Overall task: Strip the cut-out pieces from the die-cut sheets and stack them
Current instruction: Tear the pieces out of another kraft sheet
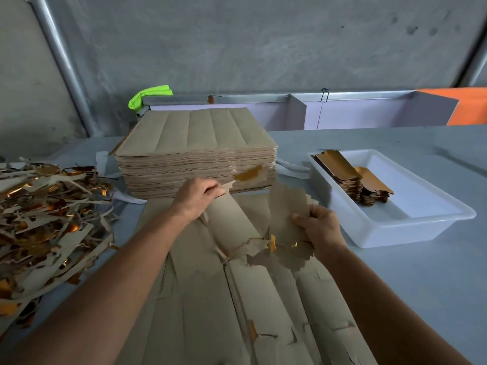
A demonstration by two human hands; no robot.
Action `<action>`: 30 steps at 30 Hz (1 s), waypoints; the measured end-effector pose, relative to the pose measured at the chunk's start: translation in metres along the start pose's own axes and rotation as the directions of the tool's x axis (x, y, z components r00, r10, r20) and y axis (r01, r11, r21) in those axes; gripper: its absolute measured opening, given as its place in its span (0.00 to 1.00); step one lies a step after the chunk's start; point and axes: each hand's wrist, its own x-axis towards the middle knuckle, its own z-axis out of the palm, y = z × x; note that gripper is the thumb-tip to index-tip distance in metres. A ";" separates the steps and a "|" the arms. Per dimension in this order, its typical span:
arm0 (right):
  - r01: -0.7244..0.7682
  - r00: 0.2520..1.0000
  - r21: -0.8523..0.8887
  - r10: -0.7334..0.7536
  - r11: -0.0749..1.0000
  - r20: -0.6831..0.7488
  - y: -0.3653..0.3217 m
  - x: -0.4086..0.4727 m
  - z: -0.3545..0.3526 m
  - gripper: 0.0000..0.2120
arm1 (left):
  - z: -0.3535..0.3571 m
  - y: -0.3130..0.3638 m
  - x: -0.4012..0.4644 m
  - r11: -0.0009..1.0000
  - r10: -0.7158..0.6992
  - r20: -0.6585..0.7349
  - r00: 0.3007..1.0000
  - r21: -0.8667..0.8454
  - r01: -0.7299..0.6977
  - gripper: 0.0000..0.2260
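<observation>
Die-cut sheet [237,299] nearest, left hand [196,197] pinching blurred strip [247,175], right hand [320,227] gripping cut-outs [287,206]

Die-cut sheet [237,299] lies flat on the table [408,299], nearest the person, centre. Directly behind it – tall stack of uncut sheets [195,151]. Scrap heap [44,222] to the left of both, on the table's left edge. Tray [395,233] to the right, w/ stacked cut-out pieces [350,177] in its far-left corner (rest of tray floor bare). Left hand [196,196] sits above the sheet's far end, in front of the stack; right hand [320,227] over the sheet's right side, btwn sheet and tray – wall behind everything
</observation>
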 end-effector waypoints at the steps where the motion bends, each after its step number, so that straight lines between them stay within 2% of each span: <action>1: -0.015 1.000 0.026 0.015 1.000 -0.014 0.000 0.001 0.000 0.05 | -0.003 -0.002 0.001 1.000 0.018 -0.023 1.000 0.018 -0.017 0.16; 5: -0.057 0.982 0.278 0.103 0.959 -0.155 0.001 0.008 -0.002 0.08 | -0.013 -0.011 0.009 0.984 0.114 -0.159 0.981 0.155 -0.089 0.12; 8: -0.067 0.934 0.443 0.212 0.894 -0.287 0.000 0.013 -0.012 0.15 | -0.020 -0.023 0.012 0.953 0.176 -0.180 0.968 0.279 -0.121 0.07; 10: -0.049 0.919 0.474 0.226 0.879 -0.324 0.002 0.014 -0.018 0.18 | -0.022 -0.028 0.011 0.921 0.222 -0.149 0.964 0.357 -0.157 0.04; 12: -0.017 0.916 0.476 0.205 0.879 -0.346 0.005 0.013 -0.021 0.18 | -0.022 -0.033 0.008 0.884 0.268 -0.104 0.958 0.421 -0.202 0.03; 15: 0.029 0.927 0.444 0.142 0.896 -0.348 0.009 0.011 -0.025 0.13 | -0.024 -0.042 0.005 0.865 0.258 -0.067 0.964 0.459 -0.200 0.04; 17: 0.069 0.935 0.368 0.069 0.927 -0.349 0.013 0.009 -0.027 0.11 | -0.028 -0.050 0.003 0.845 0.259 -0.043 0.965 0.495 -0.205 0.04; 20: 0.165 0.934 0.161 -0.101 0.973 -0.343 0.018 0.007 -0.029 0.12 | -0.032 -0.059 0.003 0.819 0.230 -0.015 0.973 0.543 -0.185 0.04; 24: 0.279 0.922 0.115 -0.232 0.953 -0.309 0.014 0.002 -0.026 0.12 | -0.033 -0.063 0.001 0.838 0.159 -0.031 0.987 0.533 -0.118 0.03; 26: 0.296 0.932 0.151 -0.251 0.943 -0.262 0.009 -0.001 -0.019 0.13 | -0.026 -0.051 -0.002 0.877 0.071 -0.044 0.996 0.479 -0.041 0.11; 28: 0.294 0.940 0.195 -0.245 0.936 -0.239 0.004 -0.002 -0.012 0.12 | -0.014 -0.029 -0.005 0.828 -0.023 -0.002 1.000 0.560 0.020 0.26; 29: 0.292 0.942 0.209 -0.242 0.933 -0.235 0.001 -0.002 -0.009 0.11 | -0.006 -0.013 -0.010 0.801 0.023 0.004 1.000 0.599 -0.021 0.32; 30: 0.295 0.942 0.223 -0.245 0.929 -0.229 -0.002 -0.002 -0.006 0.11 | 0.003 0.006 -0.017 0.821 0.128 0.002 0.992 0.561 -0.107 0.36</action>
